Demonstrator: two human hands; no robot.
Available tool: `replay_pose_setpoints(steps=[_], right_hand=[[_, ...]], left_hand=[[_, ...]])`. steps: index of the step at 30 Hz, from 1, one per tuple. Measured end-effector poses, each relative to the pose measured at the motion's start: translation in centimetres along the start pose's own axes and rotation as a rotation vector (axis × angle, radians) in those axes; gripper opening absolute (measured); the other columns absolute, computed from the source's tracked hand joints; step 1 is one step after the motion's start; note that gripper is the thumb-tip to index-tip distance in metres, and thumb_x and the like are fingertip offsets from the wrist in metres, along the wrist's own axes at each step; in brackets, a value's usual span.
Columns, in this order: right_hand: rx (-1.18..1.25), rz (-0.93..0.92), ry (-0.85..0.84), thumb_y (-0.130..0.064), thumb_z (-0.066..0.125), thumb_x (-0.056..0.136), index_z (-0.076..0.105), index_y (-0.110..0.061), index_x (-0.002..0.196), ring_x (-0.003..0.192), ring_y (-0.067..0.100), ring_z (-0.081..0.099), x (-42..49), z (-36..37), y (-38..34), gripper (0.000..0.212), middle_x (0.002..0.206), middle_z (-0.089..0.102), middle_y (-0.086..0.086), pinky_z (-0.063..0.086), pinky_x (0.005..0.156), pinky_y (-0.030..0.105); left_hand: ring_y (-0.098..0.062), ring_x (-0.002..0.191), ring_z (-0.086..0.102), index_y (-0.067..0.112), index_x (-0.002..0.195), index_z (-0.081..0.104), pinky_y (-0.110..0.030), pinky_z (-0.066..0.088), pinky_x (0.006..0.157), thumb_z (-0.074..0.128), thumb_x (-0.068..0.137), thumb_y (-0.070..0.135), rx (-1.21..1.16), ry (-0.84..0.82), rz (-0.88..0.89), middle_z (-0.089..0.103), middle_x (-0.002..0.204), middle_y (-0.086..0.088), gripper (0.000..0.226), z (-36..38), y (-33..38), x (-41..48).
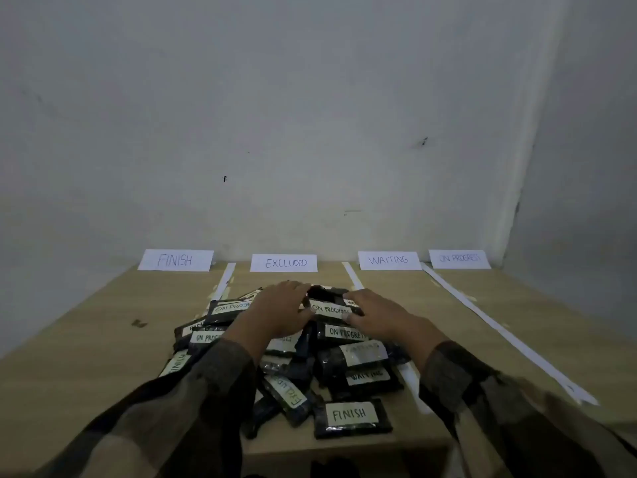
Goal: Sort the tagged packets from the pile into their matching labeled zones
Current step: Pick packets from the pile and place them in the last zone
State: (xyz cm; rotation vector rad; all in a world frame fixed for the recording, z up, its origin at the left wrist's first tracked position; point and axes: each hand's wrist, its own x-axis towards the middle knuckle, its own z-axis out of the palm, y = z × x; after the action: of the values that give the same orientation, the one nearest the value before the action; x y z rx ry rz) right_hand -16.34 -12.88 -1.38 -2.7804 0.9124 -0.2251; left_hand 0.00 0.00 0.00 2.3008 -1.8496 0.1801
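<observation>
Pale wooden table (103,339) set into a corner of grey plaster walls; dim light.

Pile of black plastic packets (296,360), each with a pale hand-lettered tag, lies at the near middle of the table, in front of the EXCLUDED card and spreading over the paper strips on either side. On top at the far side of the pile sits the top packet tagged ON PROGRESS (329,307). Both hands are on it, apart, one at each end. Left hand (282,312): fingers curved over the left end, thumb at the near edge. Right hand (375,313): forefinger and thumb pinch the right end. Dark plaid sleeves cover both forearms.

Readable tags lower in the pile: ON PROGRESS, WAITING, EXCLUDED, FINISH. A black FINISH packet (351,415) lies flat at the near edge of the pile, tag up.

Along the far edge of the table four white paper cards lean on the wall, left to right: FINISH card (175,260), EXCLUDED card (284,263), WAITING card (388,260), ON PROGRESS card (460,259). White paper strips (499,329) run between the cards towards the near edge, marking lanes.
</observation>
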Motion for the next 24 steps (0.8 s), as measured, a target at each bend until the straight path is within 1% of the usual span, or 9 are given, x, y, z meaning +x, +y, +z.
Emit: replay_pose_setpoints(steps=[3, 6, 9, 11, 13, 17, 20, 22, 24], right_hand=[[0.022, 0.006, -0.004, -0.046, 0.040, 0.097, 0.028, -0.027, 0.145, 0.131, 0.021, 0.040, 0.5, 1.0, 0.6, 0.053, 0.151, 0.029, -0.001, 0.037, 0.104, 0.041], [0.045, 0.007, -0.011, -0.043, 0.042, 0.097, 0.026, -0.028, 0.145, 0.131, 0.021, 0.040, 1.5, 1.6, 1.2, 0.053, 0.151, 0.030, -0.001, 0.038, 0.103, 0.040], [0.054, -0.005, -0.021, -0.041, 0.046, 0.096, 0.026, -0.029, 0.145, 0.128, 0.019, 0.043, 2.6, 1.3, 1.6, 0.055, 0.149, 0.033, -0.003, 0.039, 0.100, 0.037], [0.073, -0.013, -0.060, -0.039, 0.051, 0.094, 0.031, -0.029, 0.143, 0.123, 0.019, 0.047, 3.1, 1.1, 1.8, 0.055, 0.145, 0.038, -0.003, 0.041, 0.095, 0.034], [0.096, -0.028, -0.079, -0.036, 0.057, 0.091, 0.038, -0.029, 0.139, 0.117, 0.017, 0.050, 3.6, 1.1, 2.0, 0.052, 0.139, 0.045, -0.003, 0.044, 0.093, 0.034], [0.184, -0.055, -0.015, -0.029, 0.068, 0.084, 0.052, -0.028, 0.127, 0.113, 0.015, 0.050, 4.9, 0.6, 2.5, 0.045, 0.127, 0.050, -0.004, 0.045, 0.093, 0.031], [0.302, -0.065, 0.059, -0.020, 0.071, 0.082, 0.057, -0.027, 0.121, 0.104, 0.013, 0.052, 6.0, -0.1, 3.0, 0.043, 0.115, 0.051, -0.005, 0.046, 0.090, 0.027], [0.357, -0.072, 0.102, -0.017, 0.072, 0.080, 0.054, -0.027, 0.124, 0.099, 0.010, 0.053, 6.7, -0.6, 3.5, 0.049, 0.111, 0.050, -0.007, 0.046, 0.088, 0.025], [0.361, -0.097, 0.125, -0.021, 0.076, 0.076, 0.052, -0.029, 0.126, 0.101, 0.010, 0.052, 7.4, -1.0, 3.9, 0.055, 0.114, 0.049, -0.007, 0.048, 0.090, 0.028]], left_hand=[[-0.021, 0.139, 0.032, 0.020, 0.147, 0.027, -0.038, 0.031, 0.110, 0.042, 0.096, 0.043, -0.021, -0.004, -0.007, 0.032, 0.153, -0.001, 0.058, 0.9, -0.3, 0.9], [-0.019, 0.131, 0.040, 0.024, 0.142, 0.035, -0.035, 0.036, 0.103, 0.044, 0.095, 0.043, -0.045, -0.008, 0.006, 0.041, 0.145, 0.001, 0.052, 1.5, -0.6, 2.3], [-0.016, 0.115, 0.052, 0.028, 0.135, 0.044, -0.030, 0.041, 0.092, 0.052, 0.091, 0.044, -0.116, -0.023, -0.014, 0.055, 0.129, 0.004, 0.047, 1.2, -0.8, 3.9], [-0.015, 0.107, 0.055, 0.027, 0.129, 0.050, -0.027, 0.041, 0.085, 0.059, 0.088, 0.041, -0.192, -0.055, -0.031, 0.060, 0.117, 0.004, 0.045, 1.0, -1.0, 4.9], [-0.015, 0.102, 0.055, 0.023, 0.122, 0.057, -0.024, 0.039, 0.081, 0.065, 0.086, 0.036, -0.232, -0.112, -0.028, 0.062, 0.107, 0.003, 0.039, 0.7, -1.2, 5.9], [-0.011, 0.087, 0.056, 0.022, 0.100, 0.072, -0.024, 0.042, 0.078, 0.071, 0.081, 0.027, -0.388, -0.200, -0.010, 0.059, 0.084, 0.010, 0.020, 0.2, -2.0, 8.1], [-0.013, 0.075, 0.059, 0.021, 0.090, 0.072, -0.027, 0.049, 0.072, 0.073, 0.080, 0.018, -0.530, -0.226, -0.023, 0.059, 0.074, 0.006, 0.011, -0.2, -2.5, 9.8], [-0.015, 0.071, 0.059, 0.021, 0.088, 0.071, -0.028, 0.051, 0.068, 0.073, 0.080, 0.016, -0.580, -0.215, -0.031, 0.060, 0.073, 0.004, 0.009, -0.4, -2.9, 10.8], [-0.013, 0.064, 0.058, 0.021, 0.085, 0.070, -0.025, 0.051, 0.062, 0.071, 0.082, 0.013, -0.637, -0.213, -0.046, 0.063, 0.075, 0.001, 0.008, -0.6, -3.3, 11.6]])
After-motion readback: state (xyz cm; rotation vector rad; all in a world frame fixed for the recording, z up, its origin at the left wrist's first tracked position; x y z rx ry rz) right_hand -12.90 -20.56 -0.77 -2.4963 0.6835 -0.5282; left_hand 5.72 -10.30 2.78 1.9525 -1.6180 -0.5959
